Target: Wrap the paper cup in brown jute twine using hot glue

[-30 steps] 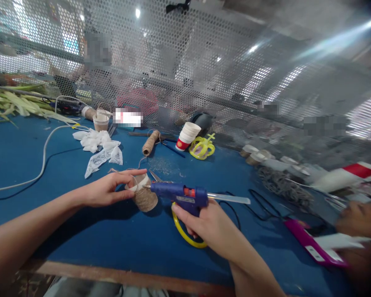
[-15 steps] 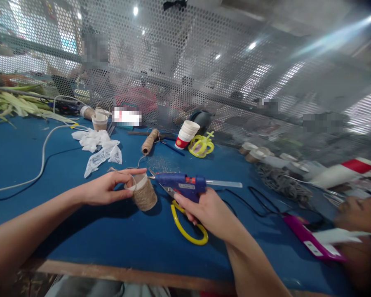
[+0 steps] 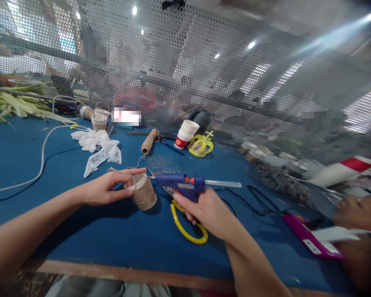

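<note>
My left hand (image 3: 113, 187) grips the rim of a paper cup (image 3: 144, 194) that is wound with brown twine and tilted above the blue table. Its index finger stretches along the cup's upper edge. In my right hand (image 3: 204, 208) is a blue glue gun (image 3: 179, 182), its nozzle at the cup's rim and a clear glue stick out of its back. Yellow-handled scissors (image 3: 188, 235) lie under the glue gun and my right hand, blades partly hidden. A strand of twine runs from the cup to a twine spool (image 3: 149, 142) farther back.
Stacked paper cups (image 3: 186, 134) and a yellow crown-shaped piece (image 3: 200, 145) stand behind. Crumpled white plastic (image 3: 97, 142) and a twine-wrapped cup (image 3: 99, 120) are at left. A purple power strip (image 3: 312, 237) lies at right, beside another person's hand (image 3: 357, 212). Perforated metal screens the back.
Almost nothing differs. The whole view has shifted very slightly; both hands, the cup and the glue gun keep the same positions relative to each other.
</note>
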`<state>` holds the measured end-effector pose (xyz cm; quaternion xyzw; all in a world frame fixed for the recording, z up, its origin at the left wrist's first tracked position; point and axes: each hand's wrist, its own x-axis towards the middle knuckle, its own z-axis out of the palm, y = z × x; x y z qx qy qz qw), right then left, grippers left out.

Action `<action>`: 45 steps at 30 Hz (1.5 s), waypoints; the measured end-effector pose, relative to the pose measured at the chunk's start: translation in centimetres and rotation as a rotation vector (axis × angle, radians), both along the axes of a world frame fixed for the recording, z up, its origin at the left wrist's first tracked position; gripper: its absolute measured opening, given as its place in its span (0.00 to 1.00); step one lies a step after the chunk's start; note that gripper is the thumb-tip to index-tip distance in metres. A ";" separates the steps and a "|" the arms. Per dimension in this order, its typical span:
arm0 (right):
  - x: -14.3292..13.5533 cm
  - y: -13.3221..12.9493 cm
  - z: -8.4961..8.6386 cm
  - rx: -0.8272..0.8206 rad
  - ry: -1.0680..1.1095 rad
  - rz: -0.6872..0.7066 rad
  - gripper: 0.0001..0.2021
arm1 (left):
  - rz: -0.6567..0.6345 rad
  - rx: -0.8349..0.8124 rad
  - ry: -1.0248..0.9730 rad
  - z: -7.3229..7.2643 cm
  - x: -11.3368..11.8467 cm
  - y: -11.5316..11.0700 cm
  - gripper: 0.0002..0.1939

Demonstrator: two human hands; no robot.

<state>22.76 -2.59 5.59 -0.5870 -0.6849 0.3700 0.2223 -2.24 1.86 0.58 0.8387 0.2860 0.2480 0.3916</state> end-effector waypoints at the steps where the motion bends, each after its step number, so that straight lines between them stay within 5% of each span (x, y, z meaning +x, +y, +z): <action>1: 0.0 0.0 -0.1 0.000 0.000 0.003 0.10 | -0.001 0.002 -0.001 0.0 0.0 0.0 0.09; 45: -0.5 -0.5 0.3 0.009 0.000 -0.005 0.11 | 0.015 0.014 -0.013 -0.1 0.1 0.0 0.10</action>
